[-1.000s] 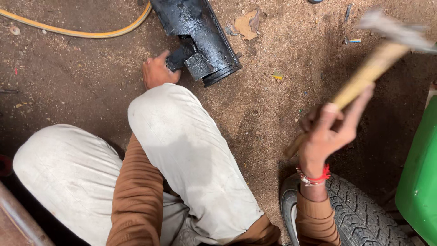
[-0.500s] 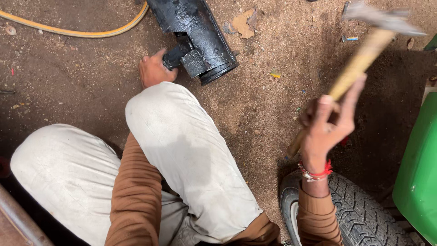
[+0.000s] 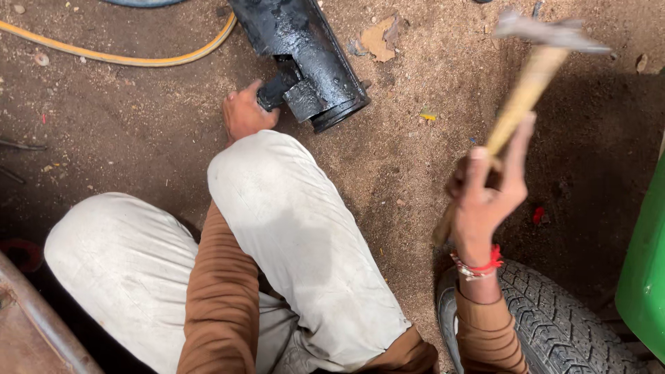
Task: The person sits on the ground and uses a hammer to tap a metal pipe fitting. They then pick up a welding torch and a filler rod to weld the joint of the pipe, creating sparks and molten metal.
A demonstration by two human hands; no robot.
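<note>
Ground (image 3: 104, 131) of packed dirt is where the black greasy cylinder (image 3: 308, 59) lies, steadied at its bracket by the left hand (image 3: 244, 114). A hammer (image 3: 533, 62) is gripped and raised by the right hand (image 3: 485, 197); the blow appears not yet delivered.

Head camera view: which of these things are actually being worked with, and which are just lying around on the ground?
In use:
- black metal cylinder, steadied by the left hand
- wooden-handled hammer, raised in the right hand

Lying about:
- yellow hose on the dirt
- tyre by the right arm
- green container at the right edge
- scrap of cardboard beyond the cylinder
</note>
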